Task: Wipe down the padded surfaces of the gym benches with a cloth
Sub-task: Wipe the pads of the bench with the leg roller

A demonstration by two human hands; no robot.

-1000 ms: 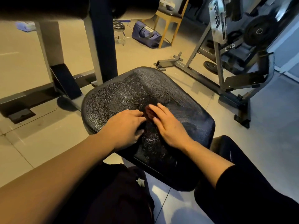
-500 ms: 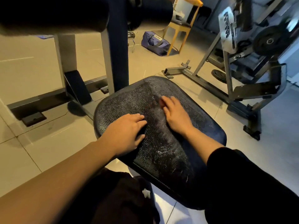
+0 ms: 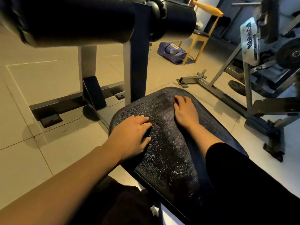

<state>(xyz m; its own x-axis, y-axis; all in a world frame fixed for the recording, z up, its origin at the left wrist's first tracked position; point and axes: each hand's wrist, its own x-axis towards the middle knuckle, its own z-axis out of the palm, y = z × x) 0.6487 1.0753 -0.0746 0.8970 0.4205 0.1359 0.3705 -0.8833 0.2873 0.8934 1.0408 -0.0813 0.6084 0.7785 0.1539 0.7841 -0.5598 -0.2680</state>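
Seat pad (image 3: 170,143) bears both flat, spread hands; right hand (image 3: 185,112) has slid farther forward.

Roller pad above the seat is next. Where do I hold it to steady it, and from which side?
Probably the short stub of the roller pad right of the upright post. Come up from the seat side with the right hand and wrap its fingers round: it is a round cylinder with a free end, and the post blocks the middle.
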